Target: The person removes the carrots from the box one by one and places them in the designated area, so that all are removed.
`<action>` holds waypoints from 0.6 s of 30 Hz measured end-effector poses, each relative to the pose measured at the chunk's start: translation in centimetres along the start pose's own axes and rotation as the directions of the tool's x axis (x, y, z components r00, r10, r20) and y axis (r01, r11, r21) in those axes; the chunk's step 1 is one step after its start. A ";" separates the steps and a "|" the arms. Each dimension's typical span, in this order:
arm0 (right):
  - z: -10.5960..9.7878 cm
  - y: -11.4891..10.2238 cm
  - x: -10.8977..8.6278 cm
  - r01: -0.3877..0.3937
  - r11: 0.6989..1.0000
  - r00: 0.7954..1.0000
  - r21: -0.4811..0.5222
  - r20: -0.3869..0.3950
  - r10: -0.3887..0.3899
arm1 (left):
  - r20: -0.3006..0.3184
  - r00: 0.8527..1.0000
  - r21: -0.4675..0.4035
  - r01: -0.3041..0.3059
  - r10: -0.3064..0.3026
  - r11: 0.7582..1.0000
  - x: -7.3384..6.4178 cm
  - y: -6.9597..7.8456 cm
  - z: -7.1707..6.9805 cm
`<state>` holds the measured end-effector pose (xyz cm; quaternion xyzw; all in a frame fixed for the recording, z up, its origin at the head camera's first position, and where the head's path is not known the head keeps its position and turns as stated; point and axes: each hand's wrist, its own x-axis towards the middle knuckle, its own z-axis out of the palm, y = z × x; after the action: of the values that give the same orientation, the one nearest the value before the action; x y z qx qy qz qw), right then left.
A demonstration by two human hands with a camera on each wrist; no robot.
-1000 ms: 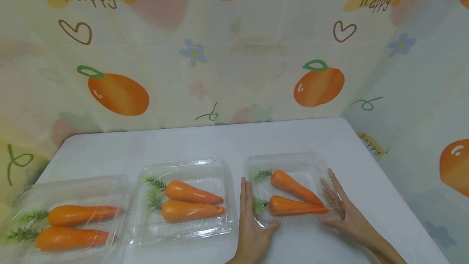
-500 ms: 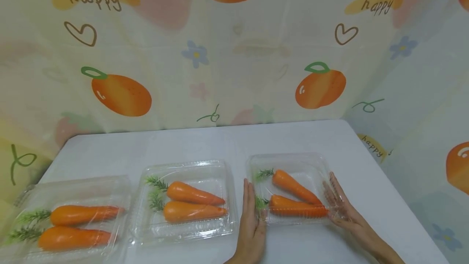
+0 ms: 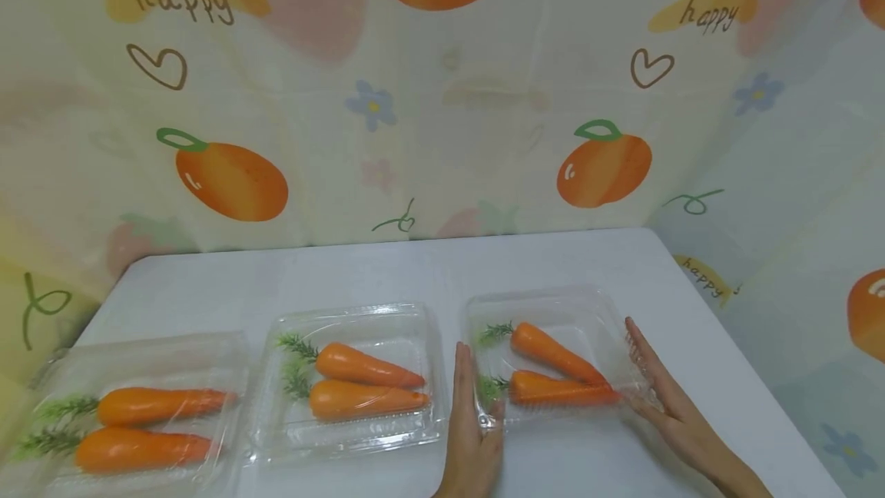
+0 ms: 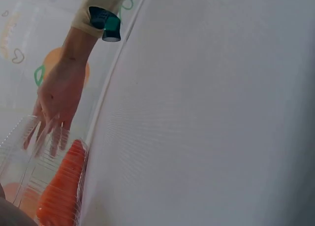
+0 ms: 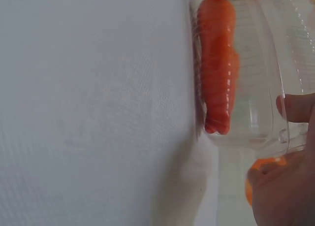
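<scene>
A fabric backdrop [image 3: 477, 148] printed with oranges, hearts, flowers and the word "happy" is hanging behind a white surface [image 3: 373, 271] and wrapping round toward the right. Three clear plastic boxes are sitting in a row across the surface: a left box [image 3: 183, 356], lying nearest the viewer; a middle box [image 3: 359, 320], standing just beside it; and a right box [image 3: 577, 310], sitting apart from the middle one, with a hand resting at each side.

The person's right hand [image 3: 669, 404] is lying along the right box's right wall, fingers extending straight and thumb pointing toward the front corner, the hand staying unclenched. The left hand [image 3: 472, 429] is standing on edge against the opposite wall, its fingers pointing straight and close together, also without curling round anything. A pale sleeve [image 4: 93, 16] is covering the right forearm in the left wrist view.

Inside the right box, an upper carrot [image 3: 556, 352] is slanting down to meet the tip of a lower carrot [image 3: 556, 390] lying along the front wall. A second pair of carrots [image 3: 366, 400] is lying side by side in the middle box, and a third pair [image 3: 159, 406] in the left box. Green leafy tops [image 3: 299, 346] are pointing left on all six.
</scene>
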<state>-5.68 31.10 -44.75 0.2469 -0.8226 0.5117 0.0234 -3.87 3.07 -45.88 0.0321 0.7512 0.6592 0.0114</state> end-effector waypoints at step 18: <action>-1.1 -1.4 1.4 0.064 0.963 0.974 -0.262 -0.196 -0.118 | 0.002 0.997 -0.031 0.081 -0.081 0.996 -0.4 -0.3 -0.1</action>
<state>-6.51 30.98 -42.69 0.2243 -0.8619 0.4238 0.1649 -3.52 2.88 -46.17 0.0015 0.7417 0.6696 0.0389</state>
